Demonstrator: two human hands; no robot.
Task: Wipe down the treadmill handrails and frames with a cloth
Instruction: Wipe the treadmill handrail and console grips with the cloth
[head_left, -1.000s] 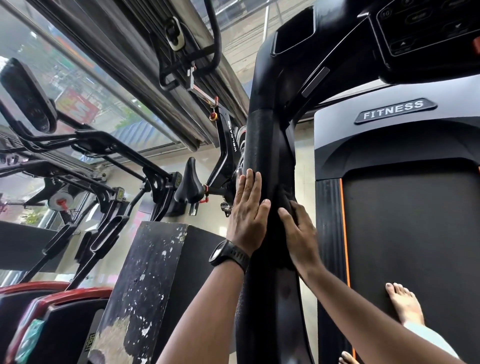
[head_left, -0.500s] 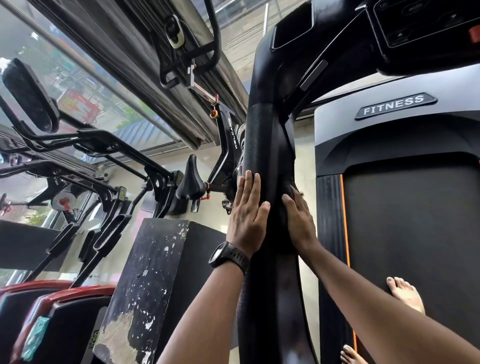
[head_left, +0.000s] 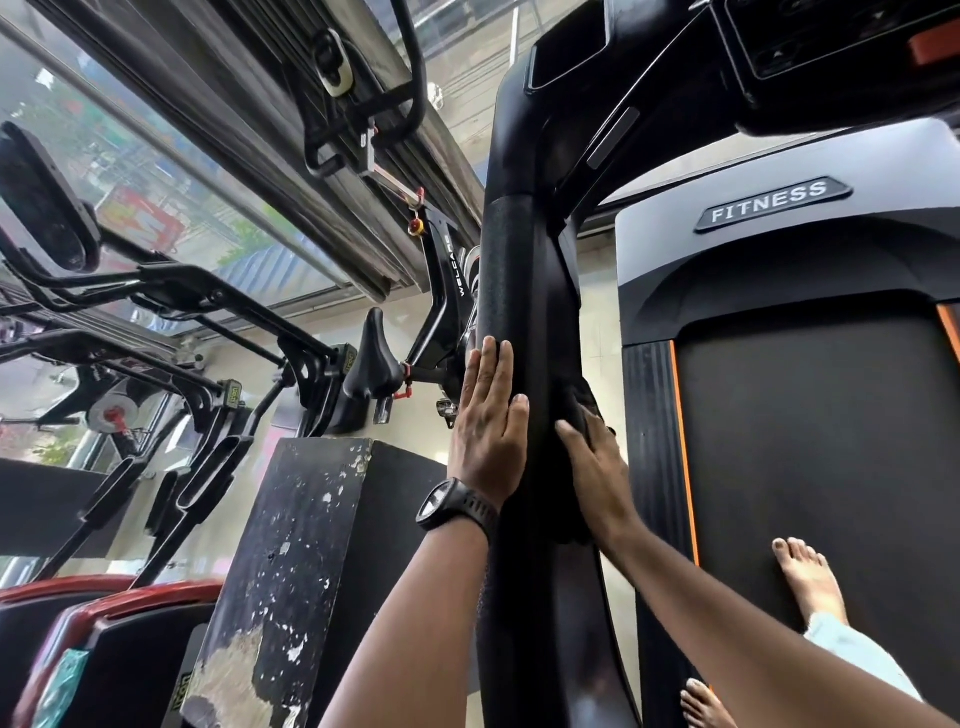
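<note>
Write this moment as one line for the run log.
step: handrail wipe | left hand: flat on handrail | right hand: presses cloth on handrail

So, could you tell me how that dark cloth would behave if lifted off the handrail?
Probably floppy: the cloth bunches and folds against the handrail under the right hand. Likely light, since hand pressure alone seems to hold it.

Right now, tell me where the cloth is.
In the head view, the cloth is pressed under the right hand against the right side of the black handrail, just left of the treadmill belt.
</note>
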